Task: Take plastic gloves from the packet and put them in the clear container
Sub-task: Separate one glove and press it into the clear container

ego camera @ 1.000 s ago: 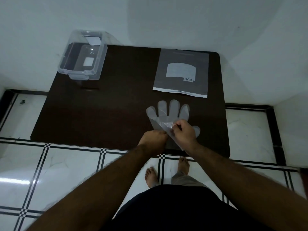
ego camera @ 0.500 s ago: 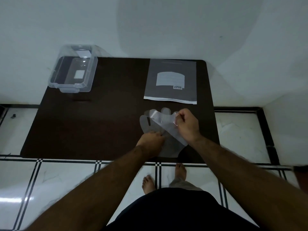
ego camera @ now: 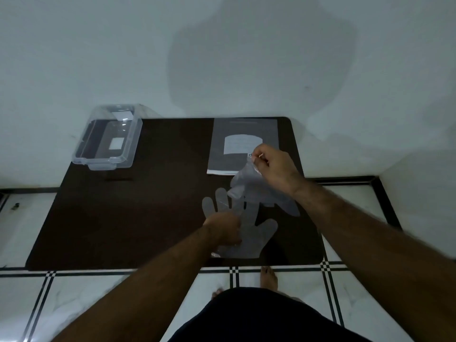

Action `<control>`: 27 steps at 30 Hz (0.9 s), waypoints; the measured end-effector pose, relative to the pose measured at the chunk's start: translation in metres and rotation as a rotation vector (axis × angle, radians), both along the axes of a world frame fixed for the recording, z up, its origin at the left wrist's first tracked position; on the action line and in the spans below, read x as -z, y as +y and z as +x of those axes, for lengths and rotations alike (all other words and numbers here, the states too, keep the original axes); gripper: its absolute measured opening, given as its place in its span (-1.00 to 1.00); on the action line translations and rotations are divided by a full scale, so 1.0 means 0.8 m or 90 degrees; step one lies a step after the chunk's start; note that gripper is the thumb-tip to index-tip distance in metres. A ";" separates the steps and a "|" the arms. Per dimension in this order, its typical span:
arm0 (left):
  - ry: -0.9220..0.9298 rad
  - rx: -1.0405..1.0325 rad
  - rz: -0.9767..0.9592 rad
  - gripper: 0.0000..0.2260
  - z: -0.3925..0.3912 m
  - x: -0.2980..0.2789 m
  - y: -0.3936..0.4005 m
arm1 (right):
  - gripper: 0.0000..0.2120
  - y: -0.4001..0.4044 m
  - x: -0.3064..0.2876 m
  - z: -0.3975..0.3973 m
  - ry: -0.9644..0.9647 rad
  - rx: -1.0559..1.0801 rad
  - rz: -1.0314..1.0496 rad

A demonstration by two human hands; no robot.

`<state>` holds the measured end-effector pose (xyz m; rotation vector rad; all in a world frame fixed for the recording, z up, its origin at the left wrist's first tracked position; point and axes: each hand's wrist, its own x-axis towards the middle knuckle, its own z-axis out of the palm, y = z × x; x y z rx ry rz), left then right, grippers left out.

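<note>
A thin clear plastic glove (ego camera: pixel 256 188) hangs crumpled from my right hand (ego camera: pixel 274 169), which pinches its cuff above the table's right side. A second flat glove (ego camera: pixel 254 233) lies on the dark table (ego camera: pixel 138 218), and my left hand (ego camera: pixel 225 229) rests on its left part, pressing it down with curled fingers. The grey glove packet (ego camera: pixel 243 141) lies flat at the back right, partly behind my right hand. The clear container (ego camera: pixel 108 138) stands open at the back left corner; I see no glove in it.
The table stands against a pale wall. White floor tiles with black lines (ego camera: pixel 61 292) run in front of it, and my bare feet (ego camera: pixel 269 277) stand by the front edge. A black skirting strip (ego camera: pixel 385 201) runs along the right.
My right hand has peeled the top glove off and lifted it up and right, over the packet's near edge. My left hand stays on the lower glove. The camera has tilted up.
</note>
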<state>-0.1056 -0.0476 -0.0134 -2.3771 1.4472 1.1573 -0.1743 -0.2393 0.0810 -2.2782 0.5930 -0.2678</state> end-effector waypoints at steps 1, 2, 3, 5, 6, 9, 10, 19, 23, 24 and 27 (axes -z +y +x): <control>0.018 -0.034 -0.012 -0.80 0.005 -0.007 -0.003 | -0.92 -0.006 -0.014 0.005 -0.005 -0.020 -0.015; 0.015 -0.075 -0.046 -0.81 0.012 -0.014 -0.005 | -0.91 -0.011 -0.029 0.009 -0.007 -0.037 -0.028; 0.002 -0.126 -0.099 -0.82 0.020 -0.022 -0.007 | -0.91 -0.015 -0.045 0.013 -0.006 -0.053 -0.038; -0.012 -0.272 -0.255 -0.89 0.040 -0.043 -0.013 | -0.90 -0.024 -0.074 0.023 0.003 -0.093 -0.052; 0.004 -0.360 -0.352 -0.92 0.049 -0.062 -0.017 | -0.90 -0.027 -0.087 0.027 0.007 -0.115 -0.058; 0.253 -0.554 -0.604 -0.56 0.079 -0.126 -0.037 | -0.91 -0.034 -0.121 0.038 0.004 -0.166 -0.062; 0.360 -0.544 -0.633 -0.43 0.089 -0.145 -0.045 | -0.92 -0.035 -0.130 0.042 -0.002 -0.175 -0.056; 0.491 -0.317 -0.607 -0.61 0.134 -0.216 -0.066 | -0.93 -0.035 -0.174 0.058 -0.090 -0.144 0.088; 0.478 -0.314 -0.615 -0.85 0.142 -0.235 -0.058 | -0.84 -0.043 -0.180 0.060 -0.096 -0.104 0.129; 0.498 -0.334 -0.622 -0.87 0.145 -0.239 -0.056 | -0.79 -0.047 -0.177 0.061 -0.097 -0.086 0.154; 0.550 -0.418 -0.641 -0.88 0.153 -0.250 -0.050 | -0.63 -0.057 -0.159 0.055 -0.111 -0.066 0.277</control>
